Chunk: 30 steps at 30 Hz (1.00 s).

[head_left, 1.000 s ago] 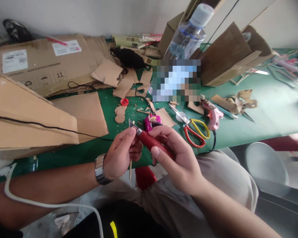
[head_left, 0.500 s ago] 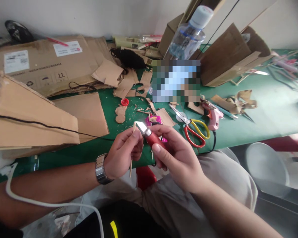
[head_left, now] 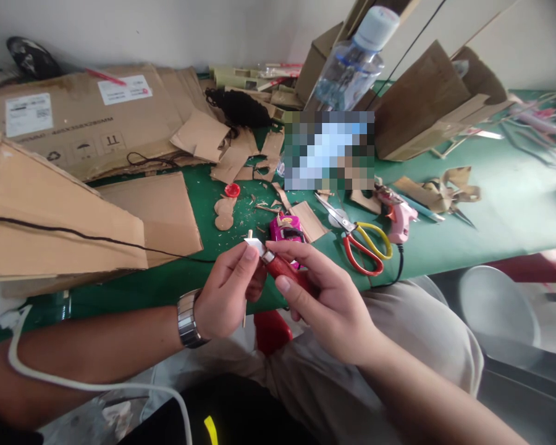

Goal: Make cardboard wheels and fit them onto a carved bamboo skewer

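Observation:
My left hand (head_left: 229, 287) is closed around a thin wooden stick (head_left: 244, 314), whose pale tip pokes out above the thumb and whose lower end shows below the fist. In my right hand (head_left: 322, 296) is a craft knife (head_left: 278, 264) with a red handle. Its short angled blade lies across the stick near the top, right by my left thumb. Just beyond the knife sits a magenta tape measure-like case (head_left: 287, 230) with a black strap, partly hidden by my fingers.
Scissors (head_left: 356, 238) with red and yellow handles and a pink glue gun (head_left: 401, 219) lie to the right. Cardboard scraps, round cardboard discs (head_left: 224, 213) and a red cap (head_left: 232, 190) lie ahead. A cardboard structure (head_left: 65, 216) stands left; a plastic bottle (head_left: 347, 74) stands behind.
The knife has moved left and slightly down, so its blade now crosses the stick near my left thumb. More of the magenta case shows.

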Available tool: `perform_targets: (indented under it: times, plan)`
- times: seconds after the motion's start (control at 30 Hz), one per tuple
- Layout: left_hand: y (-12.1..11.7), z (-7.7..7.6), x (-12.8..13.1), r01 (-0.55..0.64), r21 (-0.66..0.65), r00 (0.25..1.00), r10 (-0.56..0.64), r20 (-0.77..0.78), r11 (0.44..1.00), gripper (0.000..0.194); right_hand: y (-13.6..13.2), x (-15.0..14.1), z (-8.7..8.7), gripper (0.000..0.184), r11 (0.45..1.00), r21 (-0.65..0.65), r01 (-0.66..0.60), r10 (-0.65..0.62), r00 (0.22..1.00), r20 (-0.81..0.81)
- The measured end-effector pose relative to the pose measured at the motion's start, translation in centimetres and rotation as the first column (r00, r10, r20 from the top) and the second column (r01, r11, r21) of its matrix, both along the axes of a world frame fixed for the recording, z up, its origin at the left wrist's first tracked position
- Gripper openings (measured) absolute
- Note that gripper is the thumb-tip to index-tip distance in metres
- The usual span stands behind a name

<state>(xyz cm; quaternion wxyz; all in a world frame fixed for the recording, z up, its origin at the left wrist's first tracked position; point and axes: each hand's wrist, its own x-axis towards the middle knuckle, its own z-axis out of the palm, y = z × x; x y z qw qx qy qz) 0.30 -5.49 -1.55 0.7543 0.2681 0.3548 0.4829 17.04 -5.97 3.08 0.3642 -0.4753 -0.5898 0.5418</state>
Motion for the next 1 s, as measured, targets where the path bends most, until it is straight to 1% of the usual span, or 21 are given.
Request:
perform_targets:
  times: [0.17,0.37,0.57,0.8,1.0]
  plan:
    - [0.01,-0.24,0.12,0.006,0.044,1.000,-0.005,-0.018,0.999,0.053,-0.06,0.05,-0.60,0.033,0.998,0.054,-0.009,0.008,1.000,0.015]
    - [0.12,-0.28,0.18,0.015,0.025,1.000,-0.014,-0.004,1.000,0.053,-0.13,-0.11,-0.97,0.033,0.998,0.060,0.000,-0.002,1.000,0.028]
    - [0.19,-0.38,0.20,0.019,-0.011,1.000,-0.019,-0.001,1.000,0.058,-0.14,-0.30,-1.09,0.032,0.997,0.079,0.003,-0.009,0.997,0.075]
    - [0.31,-0.21,0.22,0.027,0.005,0.999,-0.027,-0.024,1.000,0.058,-0.06,-0.35,-1.01,0.032,0.988,0.152,-0.007,-0.014,0.990,0.140]
    - [0.53,0.04,0.18,0.016,0.008,0.999,-0.015,-0.052,1.000,0.061,-0.04,-0.31,-0.93,0.032,0.987,0.160,-0.014,-0.011,0.988,0.153]
